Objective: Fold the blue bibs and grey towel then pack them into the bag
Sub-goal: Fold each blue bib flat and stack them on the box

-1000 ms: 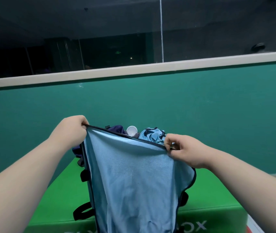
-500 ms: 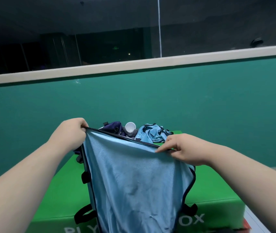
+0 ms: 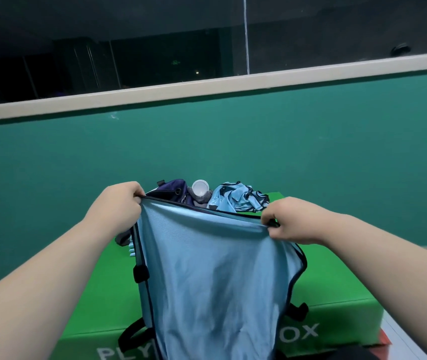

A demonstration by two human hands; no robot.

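I hold a light blue bib (image 3: 215, 279) with dark trim up in front of me, spread out and hanging down. My left hand (image 3: 115, 206) grips its top left corner. My right hand (image 3: 289, 220) pinches the top edge at the right. Behind it, on the green box (image 3: 337, 276), lies a crumpled blue bib (image 3: 238, 200). Left of that sits a dark navy bag (image 3: 172, 189). A grey towel (image 3: 202, 200) shows between them, mostly hidden by the held bib.
A white round cap (image 3: 200, 188) sits above the grey towel. The green box has white lettering on its front face. A teal wall (image 3: 207, 141) with a pale ledge stands right behind the box. Floor shows at the lower right.
My right hand slid along the top edge and now pinches it further right. The view tilted down slightly, showing more of the box.
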